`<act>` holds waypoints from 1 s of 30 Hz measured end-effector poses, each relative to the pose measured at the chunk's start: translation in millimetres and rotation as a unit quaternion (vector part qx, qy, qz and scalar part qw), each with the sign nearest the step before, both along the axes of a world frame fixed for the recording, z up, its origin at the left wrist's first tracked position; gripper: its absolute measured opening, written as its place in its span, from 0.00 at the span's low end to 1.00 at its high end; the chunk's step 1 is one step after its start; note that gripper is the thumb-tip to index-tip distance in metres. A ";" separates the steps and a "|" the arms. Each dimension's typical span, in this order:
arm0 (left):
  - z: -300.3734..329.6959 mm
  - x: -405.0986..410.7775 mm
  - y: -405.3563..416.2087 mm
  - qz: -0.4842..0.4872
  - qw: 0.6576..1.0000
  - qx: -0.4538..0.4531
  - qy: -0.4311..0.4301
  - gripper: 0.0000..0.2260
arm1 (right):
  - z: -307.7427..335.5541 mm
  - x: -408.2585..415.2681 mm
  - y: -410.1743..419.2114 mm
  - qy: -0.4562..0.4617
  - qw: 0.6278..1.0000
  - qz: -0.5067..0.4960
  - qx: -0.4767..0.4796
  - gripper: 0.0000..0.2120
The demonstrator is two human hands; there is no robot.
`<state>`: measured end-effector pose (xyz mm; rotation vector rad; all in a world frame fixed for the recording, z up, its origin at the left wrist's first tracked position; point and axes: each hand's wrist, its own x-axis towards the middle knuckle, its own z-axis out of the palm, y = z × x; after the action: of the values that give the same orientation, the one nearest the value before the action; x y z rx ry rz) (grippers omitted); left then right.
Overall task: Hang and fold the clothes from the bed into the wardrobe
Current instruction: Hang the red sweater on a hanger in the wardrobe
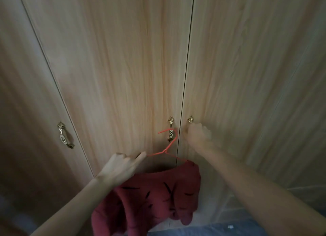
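A person stands close in front of a big wooden wardrobe [114, 68] with its doors closed. The left hand [120, 166] holds a thin red hanger [165, 150] by one side, with the fingers curled round the wire. A dark red top [155, 198] with little black marks hangs from the hanger and droops down low. The hook of the hanger sits right in front of the middle door handle [171, 129], but I cannot tell if it is hooked on it or only near it. I think the left hand keeps the top up and off the floor so the other hand is free.

The right hand [198, 134] is on the handle of the right door [190, 119]. Its fingers are curled, and they look closed round the handle, though the picture is a bit blurry there. I think this hand is about to pull the door open, because the top has to go inside. Another handle [64, 136] is on the door far to the left, and nobody touches it.

The top is not in the wardrobe yet.
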<state>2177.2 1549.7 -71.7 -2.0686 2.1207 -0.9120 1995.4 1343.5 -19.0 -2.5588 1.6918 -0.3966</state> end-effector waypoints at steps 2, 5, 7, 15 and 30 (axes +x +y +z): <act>-3.9 -0.1 6.4 0.000 1.000 0.006 0.001 0.28 | -3.2 5.1 -4.6 0.033 0.999 -0.004 0.011 0.13; -5.2 -2.0 18.8 -0.001 1.000 0.016 0.015 0.27 | -7.4 0.6 -11.2 0.059 0.998 0.009 0.006 0.15; -3.4 -7.0 29.2 -0.001 1.000 0.015 0.016 0.21 | -6.8 -2.4 -11.5 0.045 0.999 0.012 0.010 0.14; 12.1 -47.5 75.9 0.004 0.999 -0.024 0.041 0.10 | -15.2 -49.2 22.1 -0.060 0.998 0.035 -0.007 0.14; -12.1 -263.8 66.4 -0.143 0.988 -0.031 0.048 0.06 | -41.6 -284.1 83.3 -0.091 0.986 0.126 -0.054 0.10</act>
<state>1913.4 1616.0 -83.8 -1.9032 2.5186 -0.9346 1711.3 1426.8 -60.6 -2.6714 1.3015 -0.6971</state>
